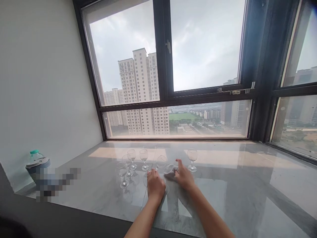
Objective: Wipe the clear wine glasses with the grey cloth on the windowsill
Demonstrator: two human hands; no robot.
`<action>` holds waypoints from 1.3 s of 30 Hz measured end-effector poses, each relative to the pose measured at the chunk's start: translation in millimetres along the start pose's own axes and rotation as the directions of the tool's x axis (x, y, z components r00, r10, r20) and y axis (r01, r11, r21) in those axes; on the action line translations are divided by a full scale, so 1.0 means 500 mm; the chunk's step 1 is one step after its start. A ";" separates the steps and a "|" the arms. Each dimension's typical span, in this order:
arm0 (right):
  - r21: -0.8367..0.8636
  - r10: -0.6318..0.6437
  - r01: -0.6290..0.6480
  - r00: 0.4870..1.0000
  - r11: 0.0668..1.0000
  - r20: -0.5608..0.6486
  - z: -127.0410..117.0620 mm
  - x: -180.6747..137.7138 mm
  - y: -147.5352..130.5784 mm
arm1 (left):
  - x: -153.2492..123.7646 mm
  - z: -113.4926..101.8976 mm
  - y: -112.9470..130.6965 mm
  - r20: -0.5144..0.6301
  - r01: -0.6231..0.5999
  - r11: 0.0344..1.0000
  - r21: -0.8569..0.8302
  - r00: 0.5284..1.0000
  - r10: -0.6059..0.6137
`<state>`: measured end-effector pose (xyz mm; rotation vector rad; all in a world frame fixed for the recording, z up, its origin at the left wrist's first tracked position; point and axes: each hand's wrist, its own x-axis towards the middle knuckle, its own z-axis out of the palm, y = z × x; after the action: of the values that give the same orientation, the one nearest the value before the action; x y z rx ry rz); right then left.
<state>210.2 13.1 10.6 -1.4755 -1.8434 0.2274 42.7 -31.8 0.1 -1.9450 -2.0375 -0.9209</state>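
Observation:
My left hand [156, 185] is closed around a clear stemmed glass [161, 160], whose bowl tilts above the knuckles; its stem is hidden by the fingers. To the right, my right hand [183, 174] pinches a pale, thin cloth [170, 169] close to that glass, with the index finger pointing up. Just beyond the right hand a stemmed glass [192, 156] stands upright. On the left several more stand in a loose group, among them a front glass [122, 172], a rear glass [132, 155] and one nearer my left hand [144, 156].
The glasses stand on a glossy grey stone sill [99, 185] below a dark-framed window [162, 49]. At the far left sit a dark container [37, 165] and a clear bottle with a green cap [34, 152], beside a blurred patch. A white wall [49, 82] bounds the left side.

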 end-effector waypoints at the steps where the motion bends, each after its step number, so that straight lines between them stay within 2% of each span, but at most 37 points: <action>1: 0.022 0.012 -0.009 0.995 1.000 -0.101 -0.006 0.003 0.000 | 0.000 0.000 0.000 -0.009 -0.004 1.000 -0.002 1.000 0.004; 3: 0.076 0.022 0.002 0.947 0.997 -0.320 -0.019 0.008 -0.001 | -0.002 0.002 -0.001 -0.025 -0.016 1.000 0.001 1.000 0.016; 5: 0.129 0.025 0.044 0.874 0.991 -0.486 -0.029 0.011 -0.002 | -0.003 0.006 -0.001 -0.037 -0.034 0.999 0.008 0.999 0.035; 6: 0.153 0.023 0.069 0.847 0.986 -0.531 -0.032 0.013 -0.003 | -0.003 0.007 -0.001 -0.041 -0.044 0.999 0.012 0.998 0.044; 8: 0.193 0.018 0.107 0.833 0.975 -0.554 -0.035 0.014 -0.004 | -0.004 0.010 -0.001 -0.050 -0.058 0.998 0.019 0.997 0.059; 11: 0.201 -0.019 0.127 0.883 0.971 -0.468 -0.037 0.014 -0.002 | -0.005 0.010 0.000 -0.053 -0.075 0.997 0.028 0.996 0.077; 15: 0.153 -0.141 0.182 0.958 0.971 -0.248 -0.042 0.015 0.004 | -0.005 0.007 0.005 -0.055 -0.137 0.990 0.031 0.989 0.138; 17: 0.222 -0.179 0.214 0.970 0.951 -0.165 -0.043 0.016 0.006 | -0.005 0.006 0.007 -0.054 -0.175 0.984 0.022 0.983 0.176; 19: 0.370 -0.180 0.202 0.979 0.907 -0.096 -0.041 0.018 0.008 | -0.006 0.004 0.009 -0.055 -0.203 0.979 0.009 0.978 0.203; 22: 0.577 -0.115 0.091 0.993 0.811 0.005 -0.035 0.023 0.013 | -0.007 -0.001 0.011 -0.059 -0.235 0.972 -0.017 0.970 0.234; 27: 0.715 0.062 -0.133 0.990 0.687 0.125 -0.048 0.024 0.006 | -0.011 -0.011 0.014 -0.051 -0.253 0.965 -0.062 0.967 0.250; 29: 0.749 0.083 -0.176 0.984 0.639 0.161 -0.061 0.020 -0.004 | -0.011 -0.012 0.015 -0.039 -0.247 0.967 -0.067 0.969 0.244; 32: 0.779 0.062 -0.174 0.983 0.602 0.171 -0.073 0.014 -0.015 | -0.011 -0.011 0.014 -0.022 -0.197 0.976 -0.092 0.980 0.196; 36: 0.761 0.051 -0.169 0.983 0.626 0.177 -0.065 0.017 -0.009 | -0.010 -0.012 0.009 0.002 -0.101 0.978 -0.180 0.995 0.103; 39: 0.748 0.062 -0.158 0.986 0.645 0.155 -0.055 0.023 0.000 | -0.008 -0.013 0.006 0.036 -0.129 0.964 -0.231 0.989 0.141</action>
<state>227.5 15.0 34.9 -0.9628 -1.4333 1.0413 44.5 -39.0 4.0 -2.2153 -1.8677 -1.1257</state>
